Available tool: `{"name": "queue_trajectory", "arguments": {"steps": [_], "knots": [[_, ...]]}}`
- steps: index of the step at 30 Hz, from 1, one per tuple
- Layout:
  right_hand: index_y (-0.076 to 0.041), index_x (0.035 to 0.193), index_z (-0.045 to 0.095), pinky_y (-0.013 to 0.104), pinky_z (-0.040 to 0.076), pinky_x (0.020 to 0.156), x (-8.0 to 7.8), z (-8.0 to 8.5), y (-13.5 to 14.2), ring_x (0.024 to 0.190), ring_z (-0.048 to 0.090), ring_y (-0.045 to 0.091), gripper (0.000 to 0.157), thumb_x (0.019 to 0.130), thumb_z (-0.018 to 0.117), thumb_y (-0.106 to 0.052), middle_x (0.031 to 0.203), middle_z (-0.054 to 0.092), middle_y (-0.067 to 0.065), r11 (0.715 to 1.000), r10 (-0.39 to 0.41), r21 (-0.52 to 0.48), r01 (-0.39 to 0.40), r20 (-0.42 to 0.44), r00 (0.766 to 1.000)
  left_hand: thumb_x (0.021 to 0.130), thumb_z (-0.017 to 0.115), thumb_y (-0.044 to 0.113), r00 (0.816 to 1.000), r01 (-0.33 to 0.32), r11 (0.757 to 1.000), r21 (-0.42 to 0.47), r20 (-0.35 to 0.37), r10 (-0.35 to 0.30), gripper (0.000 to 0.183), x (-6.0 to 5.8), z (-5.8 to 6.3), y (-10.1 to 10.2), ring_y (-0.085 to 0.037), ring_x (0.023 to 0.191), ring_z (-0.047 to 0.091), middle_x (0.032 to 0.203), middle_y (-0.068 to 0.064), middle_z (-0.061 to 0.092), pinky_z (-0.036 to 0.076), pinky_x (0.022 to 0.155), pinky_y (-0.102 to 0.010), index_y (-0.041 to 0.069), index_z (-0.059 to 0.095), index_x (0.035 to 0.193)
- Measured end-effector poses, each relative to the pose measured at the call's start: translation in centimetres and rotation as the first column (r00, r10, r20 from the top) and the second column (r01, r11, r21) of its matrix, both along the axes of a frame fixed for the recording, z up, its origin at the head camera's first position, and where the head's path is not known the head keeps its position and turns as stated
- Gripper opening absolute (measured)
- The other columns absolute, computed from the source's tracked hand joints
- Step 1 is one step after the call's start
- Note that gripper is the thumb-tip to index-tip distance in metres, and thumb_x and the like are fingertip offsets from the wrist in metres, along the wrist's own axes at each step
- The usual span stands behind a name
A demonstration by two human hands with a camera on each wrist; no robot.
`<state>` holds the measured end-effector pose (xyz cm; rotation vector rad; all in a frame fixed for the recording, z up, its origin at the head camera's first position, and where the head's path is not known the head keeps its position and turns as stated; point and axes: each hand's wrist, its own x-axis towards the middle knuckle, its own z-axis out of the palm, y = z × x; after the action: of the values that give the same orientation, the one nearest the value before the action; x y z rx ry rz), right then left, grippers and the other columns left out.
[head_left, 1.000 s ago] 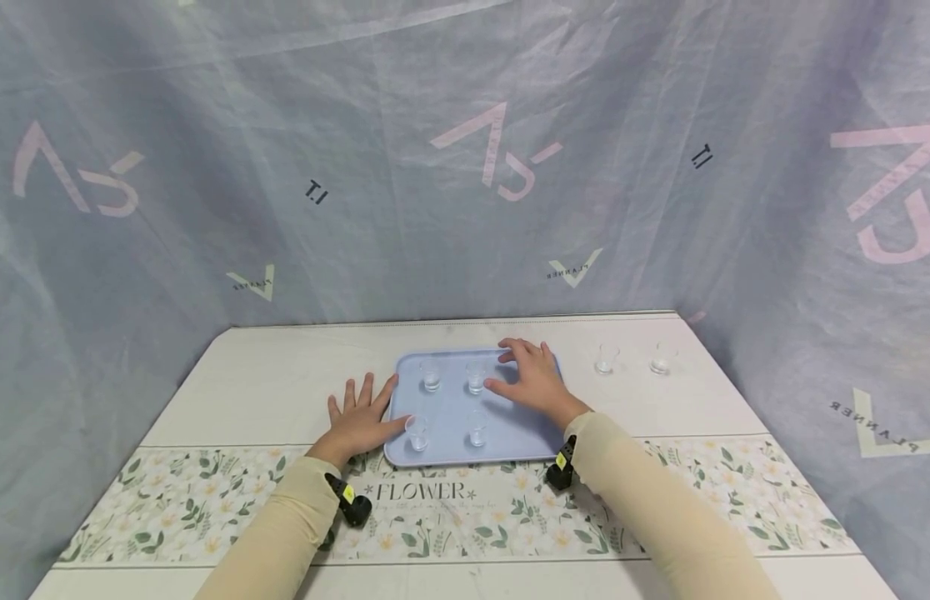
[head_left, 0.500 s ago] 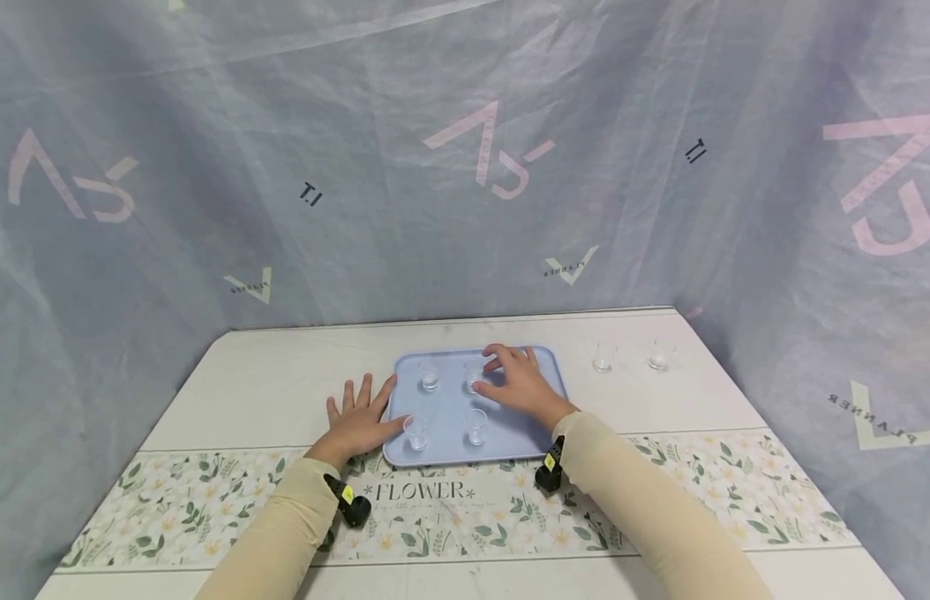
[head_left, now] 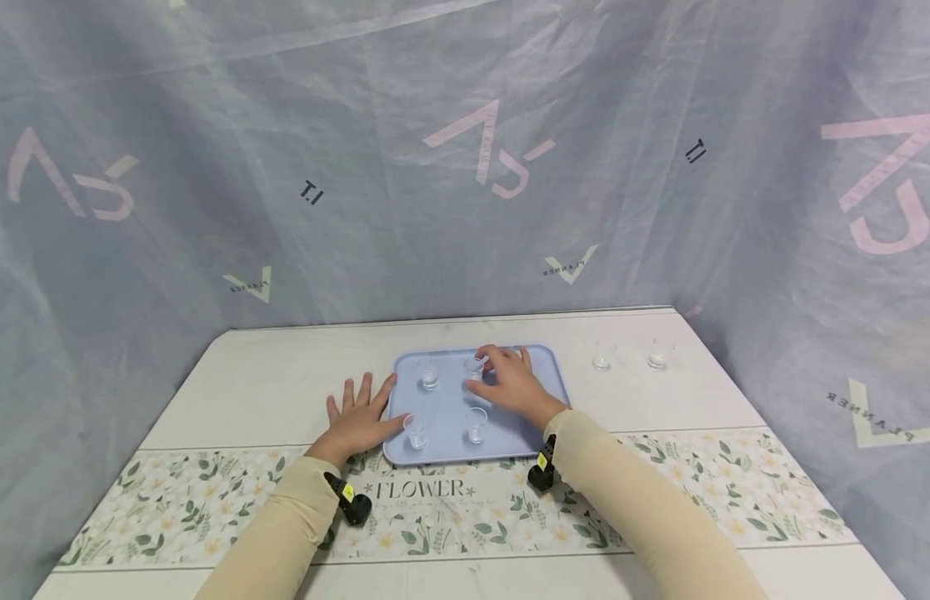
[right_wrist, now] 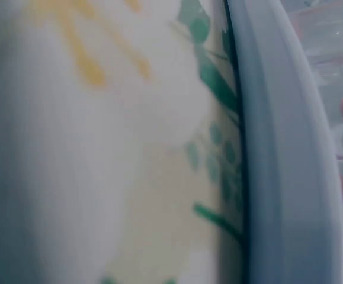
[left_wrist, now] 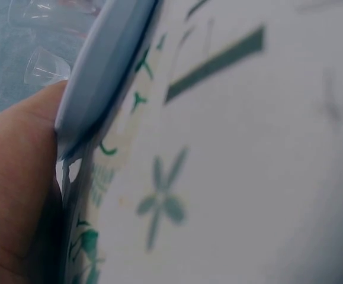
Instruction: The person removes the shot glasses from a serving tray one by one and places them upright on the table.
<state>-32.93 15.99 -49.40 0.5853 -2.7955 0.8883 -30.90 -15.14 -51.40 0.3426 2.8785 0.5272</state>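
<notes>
Several small clear shot glasses stand on a pale blue tray [head_left: 446,454]. At its left edge my left hand [head_left: 357,429] lies with spread fingers, the thumb over the rim beside the front-left glass [head_left: 416,433]. That thumb [left_wrist: 23,171] shows against the tray's side in the left wrist view. My right hand [head_left: 510,383] reaches over the tray and pinches the back-right shot glass [head_left: 473,367] between thumb and fingers, which partly cover it. The back-left glass [head_left: 429,377] and front-right glass [head_left: 476,427] stand apart from both hands.
Two more clear shot glasses, one nearer [head_left: 602,358] and one farther right [head_left: 657,358], stand on the white table right of the tray. A floral strip [head_left: 232,492] crosses the table's front. Grey printed cloth [head_left: 405,208] hangs behind and at both sides.
My right hand has moved left from beside the back-right shot glass, and its thumb and fingers have come together on it. The left hand has stayed in place at the tray's edge.
</notes>
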Motion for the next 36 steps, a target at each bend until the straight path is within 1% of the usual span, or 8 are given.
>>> {"name": "queue_trajectory", "arguments": {"steps": [4, 8, 13, 18, 25, 30, 33, 36], "knots": [[-0.015, 0.133, 0.053, 0.065, 0.007, 0.118, 0.0, -0.2, -0.2, 0.125, 0.054, 0.036, 0.05, 0.094, 0.071, -0.041, 0.105, 0.069, 0.003, 1.0, -0.014, 0.018, 0.014, -0.014, 1.0, 0.091, 0.047, 0.076, 1.0, -0.002, 1.0, -0.008, -0.013, 0.002, 0.096, 0.3, 0.4, 0.2, -0.049, 0.15, -0.017, 0.168, -0.02, -0.007, -0.014, 0.11, -0.073, 0.027, 0.009, 0.165], [-0.014, 0.132, 0.053, 0.067, 0.007, 0.118, -0.1, -0.4, -0.3, 0.124, 0.054, 0.037, 0.047, 0.096, 0.07, -0.038, 0.105, 0.069, 0.005, 1.0, -0.009, 0.029, 0.01, -0.028, 1.0, 0.092, 0.047, 0.074, 1.0, -0.004, 1.0, -0.02, -0.017, 0.004, 0.094, 0.5, 0.7, 0.2, -0.049, 0.15, -0.015, 0.168, -0.02, -0.006, -0.013, 0.111, -0.073, 0.027, 0.009, 0.165], [-0.015, 0.132, 0.051, 0.068, 0.007, 0.117, -0.2, -0.5, -0.2, 0.125, 0.054, 0.037, 0.045, 0.098, 0.068, -0.038, 0.105, 0.069, 0.004, 0.998, -0.006, 0.059, 0.008, -0.032, 0.999, 0.09, 0.047, 0.077, 1.0, -0.003, 1.0, 0.008, -0.013, 0.003, 0.098, 0.4, 0.5, 0.2, -0.049, 0.15, -0.017, 0.168, -0.021, -0.007, -0.016, 0.11, -0.072, 0.026, 0.01, 0.165], [-0.016, 0.129, 0.052, 0.069, 0.008, 0.117, -0.1, -0.4, -0.3, 0.121, 0.056, 0.037, 0.042, 0.097, 0.069, -0.037, 0.104, 0.069, 0.005, 0.999, -0.003, 0.047, 0.005, -0.042, 0.999, 0.088, 0.043, 0.082, 1.0, -0.004, 1.0, 0.016, -0.007, 0.004, 0.101, 0.2, 0.2, 0.1, -0.047, 0.15, -0.02, 0.168, -0.019, -0.01, -0.02, 0.109, -0.07, 0.027, 0.008, 0.165], [-0.015, 0.129, 0.054, 0.068, 0.009, 0.117, -0.1, -0.5, 0.1, 0.12, 0.056, 0.037, 0.042, 0.097, 0.069, -0.038, 0.103, 0.07, 0.004, 0.998, -0.004, 0.067, 0.007, -0.052, 0.999, 0.09, 0.049, 0.076, 1.0, -0.002, 1.0, 0.011, -0.01, 0.002, 0.098, 0.5, 0.6, 0.3, -0.05, 0.15, -0.015, 0.168, -0.022, -0.005, -0.014, 0.11, -0.073, 0.025, 0.011, 0.165], [-0.017, 0.125, 0.055, 0.068, 0.01, 0.117, 0.2, -0.2, 0.7, 0.119, 0.057, 0.036, 0.038, 0.096, 0.069, -0.039, 0.102, 0.071, 0.002, 0.997, -0.023, 0.072, 0.028, -0.069, 0.997, 0.089, 0.046, 0.08, 1.0, -0.003, 1.0, 0.016, -0.01, 0.004, 0.099, 0.2, 0.0, 0.2, -0.048, 0.15, -0.019, 0.168, -0.02, -0.008, -0.017, 0.11, -0.072, 0.027, 0.01, 0.165], [-0.018, 0.124, 0.056, 0.066, 0.007, 0.118, 0.4, 0.3, 1.2, 0.12, 0.056, 0.036, 0.037, 0.097, 0.069, -0.039, 0.101, 0.072, 0.002, 0.997, -0.034, 0.062, 0.038, -0.061, 0.998, 0.087, 0.043, 0.083, 1.0, -0.007, 1.0, 0.015, -0.01, 0.007, 0.101, -0.2, -0.4, 0.0, -0.046, 0.15, -0.021, 0.169, -0.017, -0.01, -0.019, 0.11, -0.07, 0.029, 0.008, 0.165], [-0.018, 0.123, 0.057, 0.066, 0.007, 0.118, 0.7, 0.8, 1.7, 0.118, 0.057, 0.035, 0.036, 0.096, 0.069, -0.039, 0.1, 0.071, 0.001, 0.998, -0.043, 0.047, 0.047, -0.067, 0.997, 0.087, 0.043, 0.083, 1.0, -0.004, 1.0, 0.017, -0.014, 0.004, 0.101, -0.4, -0.6, -0.1, -0.045, 0.15, -0.022, 0.169, -0.016, -0.011, -0.02, 0.109, -0.071, 0.028, 0.007, 0.165]]}}
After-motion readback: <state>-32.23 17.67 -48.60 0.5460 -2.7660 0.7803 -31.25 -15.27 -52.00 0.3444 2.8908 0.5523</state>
